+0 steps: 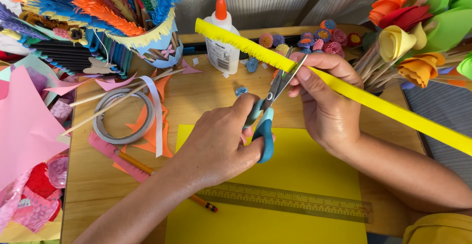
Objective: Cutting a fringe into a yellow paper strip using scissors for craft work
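My left grip (223, 143) is closed through the scissors (268, 113), blades biting the yellow paper strip (354, 92); my right grip (324, 101) pinches that strip, at twelve o'clock of the yellow sheet (305, 167).

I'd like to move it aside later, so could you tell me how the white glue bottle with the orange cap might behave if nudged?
The glue bottle stands upright, taller than wide, so a push near the cap would probably tip it. It is rounded, so once down it may roll toward the paper pompoms. Its smooth plastic looks a little slippery.
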